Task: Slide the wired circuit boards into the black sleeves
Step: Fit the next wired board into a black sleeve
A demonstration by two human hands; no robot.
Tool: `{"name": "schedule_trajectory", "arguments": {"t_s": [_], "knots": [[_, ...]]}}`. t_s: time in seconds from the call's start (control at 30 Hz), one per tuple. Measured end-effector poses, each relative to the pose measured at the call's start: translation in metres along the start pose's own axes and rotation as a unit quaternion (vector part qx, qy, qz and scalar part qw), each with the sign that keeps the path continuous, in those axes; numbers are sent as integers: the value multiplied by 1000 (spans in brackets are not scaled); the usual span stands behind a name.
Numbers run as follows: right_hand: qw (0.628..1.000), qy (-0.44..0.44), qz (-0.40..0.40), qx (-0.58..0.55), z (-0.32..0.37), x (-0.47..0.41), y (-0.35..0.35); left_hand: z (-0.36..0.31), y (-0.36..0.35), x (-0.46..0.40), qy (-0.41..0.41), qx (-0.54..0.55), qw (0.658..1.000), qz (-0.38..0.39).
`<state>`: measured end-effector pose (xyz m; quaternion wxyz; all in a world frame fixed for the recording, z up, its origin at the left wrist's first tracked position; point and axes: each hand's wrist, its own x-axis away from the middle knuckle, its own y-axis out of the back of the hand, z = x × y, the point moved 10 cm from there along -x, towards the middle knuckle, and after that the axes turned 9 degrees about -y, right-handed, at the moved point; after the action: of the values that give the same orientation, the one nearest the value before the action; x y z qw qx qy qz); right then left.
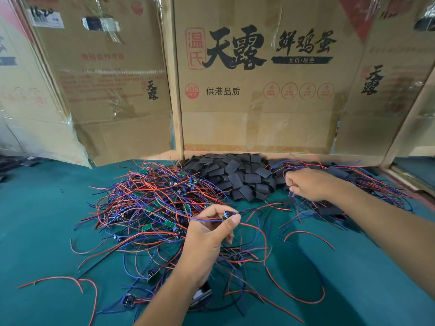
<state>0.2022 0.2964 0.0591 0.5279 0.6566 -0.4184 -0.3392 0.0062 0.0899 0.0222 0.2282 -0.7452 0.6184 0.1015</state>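
Note:
A tangle of red and blue wired circuit boards (153, 198) lies on the green table, left of centre. Behind it is a heap of flat black sleeves (235, 177). My left hand (207, 241) pinches one small circuit board (225, 215) between thumb and fingertips, its blue and red wires trailing to both sides. My right hand (308, 184) is curled over the right-hand pile and grips thin wires, with a black-sleeved board (289, 201) just below its fingers. More sleeved boards (329, 210) with wires lie under and beyond that hand.
Taped cardboard boxes (256, 102) stand as a wall along the back of the green table (47, 220). A wooden post (175, 102) rises between them. Loose boards and stray wires (150, 274) lie near the front edge by my left forearm.

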Motion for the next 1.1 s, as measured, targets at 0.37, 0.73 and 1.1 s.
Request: {"name": "schedule_trajectory", "arguments": {"t_s": [0.37, 0.73, 1.1], "knots": [[994, 65, 82, -14, 18, 0, -50, -3, -1, 2, 5, -7, 1000, 0], [992, 54, -102, 56, 7, 28, -2, -7, -2, 3, 10, -14, 1000, -6], [974, -104, -185, 74, -45, -3, 26, -6, -6, 4, 10, -16, 1000, 5]]}}
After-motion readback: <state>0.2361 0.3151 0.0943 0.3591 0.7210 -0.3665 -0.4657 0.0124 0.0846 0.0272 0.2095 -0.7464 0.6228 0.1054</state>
